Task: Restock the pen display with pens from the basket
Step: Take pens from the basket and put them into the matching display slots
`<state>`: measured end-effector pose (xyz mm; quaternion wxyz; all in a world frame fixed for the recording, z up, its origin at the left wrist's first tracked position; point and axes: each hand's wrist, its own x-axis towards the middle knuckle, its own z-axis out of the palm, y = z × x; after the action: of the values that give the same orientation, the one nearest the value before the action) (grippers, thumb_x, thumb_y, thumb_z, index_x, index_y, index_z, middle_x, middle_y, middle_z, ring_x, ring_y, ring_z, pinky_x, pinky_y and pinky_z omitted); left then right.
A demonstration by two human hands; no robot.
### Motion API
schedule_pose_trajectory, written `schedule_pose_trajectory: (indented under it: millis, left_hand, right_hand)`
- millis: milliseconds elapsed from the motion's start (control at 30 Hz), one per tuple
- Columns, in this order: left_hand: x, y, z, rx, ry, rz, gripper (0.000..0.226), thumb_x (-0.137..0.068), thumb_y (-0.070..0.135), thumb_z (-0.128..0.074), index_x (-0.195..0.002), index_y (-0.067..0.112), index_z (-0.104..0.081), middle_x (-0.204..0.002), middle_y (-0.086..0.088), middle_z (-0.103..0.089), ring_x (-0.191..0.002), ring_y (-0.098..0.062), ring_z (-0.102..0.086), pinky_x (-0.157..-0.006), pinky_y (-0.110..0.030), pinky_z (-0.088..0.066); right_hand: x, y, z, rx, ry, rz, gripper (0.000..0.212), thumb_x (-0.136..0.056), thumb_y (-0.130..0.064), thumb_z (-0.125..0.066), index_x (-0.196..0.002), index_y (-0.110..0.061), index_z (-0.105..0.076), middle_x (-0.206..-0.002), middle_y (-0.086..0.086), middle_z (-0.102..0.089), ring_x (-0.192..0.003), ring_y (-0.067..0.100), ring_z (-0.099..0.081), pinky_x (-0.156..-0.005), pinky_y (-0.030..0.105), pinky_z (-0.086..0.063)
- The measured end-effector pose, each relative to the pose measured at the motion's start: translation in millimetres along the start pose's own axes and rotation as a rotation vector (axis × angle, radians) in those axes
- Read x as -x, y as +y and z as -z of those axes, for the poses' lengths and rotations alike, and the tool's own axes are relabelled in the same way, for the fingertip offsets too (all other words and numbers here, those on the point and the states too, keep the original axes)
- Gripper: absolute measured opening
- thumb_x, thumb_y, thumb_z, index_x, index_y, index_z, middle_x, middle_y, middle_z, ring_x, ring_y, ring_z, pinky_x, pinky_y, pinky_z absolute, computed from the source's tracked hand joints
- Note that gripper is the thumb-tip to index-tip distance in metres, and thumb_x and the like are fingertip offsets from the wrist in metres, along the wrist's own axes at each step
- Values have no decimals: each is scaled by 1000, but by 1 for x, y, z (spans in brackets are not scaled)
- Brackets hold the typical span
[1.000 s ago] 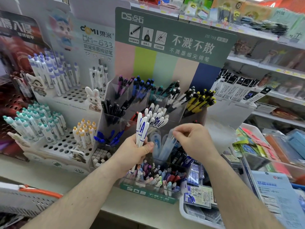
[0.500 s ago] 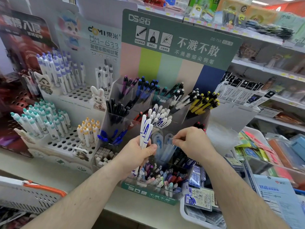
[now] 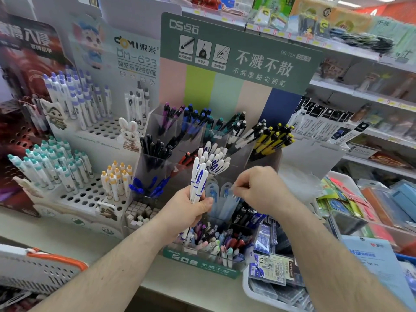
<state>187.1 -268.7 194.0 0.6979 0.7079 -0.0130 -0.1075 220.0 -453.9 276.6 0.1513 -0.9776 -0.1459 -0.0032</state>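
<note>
My left hand [image 3: 188,212] grips a bunch of white pens with blue print [image 3: 198,176], held upright in front of the tiered clear pen display [image 3: 198,260] under the green sign. My right hand [image 3: 258,190] is at the display's middle compartment, its fingertips pinched on a clear pen pack [image 3: 227,199] standing there. Just above, a compartment holds matching white and blue pens [image 3: 217,158]. The grey basket with an orange handle [image 3: 40,264] sits at the lower left, its contents hidden.
A white pegboard pen stand [image 3: 90,194] with purple, teal and yellow capped pens stands to the left. Yellow and black pens [image 3: 273,138] fill the display's right side. A white tray of refill packs [image 3: 274,271] lies at the lower right. Shelves of stationery run behind.
The view has shifted slightly right and closer. My right hand has stayed at the middle compartment, fingers working on the clear pack. My left hand keeps the pen bunch steady.
</note>
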Motion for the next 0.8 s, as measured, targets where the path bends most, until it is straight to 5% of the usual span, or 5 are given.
schedule_pose_trajectory:
  millis: [367, 467, 600, 800]
  left_hand:
    - [-3, -3, -1, 38, -12, 15, 17, -96, 16, -60, -86, 12, -48, -83, -14, -53, -50, -12, -39, -53, -27, -38]
    - [-2, -1, -1, 34, -18, 11, 17, -96, 17, -61, -86, 12, -49, -83, -14, -53, -51, -12, -39, -54, -28, -38]
    - [-1, 3, -1, 13, -12, 16, 12, -95, 19, -62, -88, 15, -54, -75, -7, -57, -53, -11, -42, -54, -27, -39]
    - [4, 12, -4, 47, -83, -8, 10, -95, 18, -62, -105, 19, -64, -66, 8, -62, -51, -9, -42, -49, -24, -35]
  right_hand:
    - [-6, 5, -24, 67, -131, -70, 15, -93, -21, -67, -86, -14, -78, -80, -3, -73, -72, 11, -66, -70, 30, -57]
    - [-4, 1, -20, 40, -55, -87, 11, -90, -29, -70, -88, -20, -76, -82, -8, -71, -75, 9, -65, -72, 32, -58]
    - [2, -23, -19, -407, 201, -132, 24, -83, -48, -74, -78, -24, -73, -69, -10, -68, -63, 1, -60, -59, 22, -50]
    - [5, -41, -37, -738, 171, -177, 20, -81, -32, -81, -71, -19, -71, -66, 1, -69, -56, 13, -61, -57, 36, -57]
